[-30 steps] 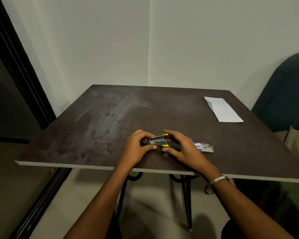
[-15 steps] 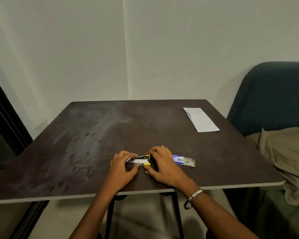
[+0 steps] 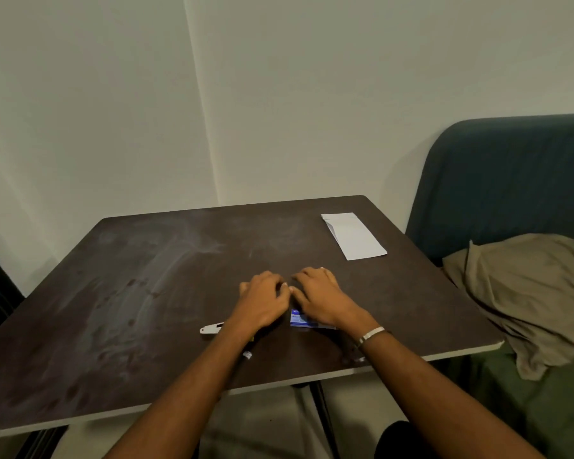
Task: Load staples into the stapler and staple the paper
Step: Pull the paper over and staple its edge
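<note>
Lying opened flat under the left hand (image 3: 262, 301), its metal end poking out left, the stapler (image 3: 211, 328) has left both hands' pinch; fingers now curl over something unseen, grip unclear, right hand (image 3: 322, 298) above the blue staple box (image 3: 300, 319), print unreadable, paper (image 3: 355, 235) far right on the counter (image 3: 130, 293).

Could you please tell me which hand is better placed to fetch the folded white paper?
Right: the right hand lies nearer the folded white paper at the table's far right.
</note>
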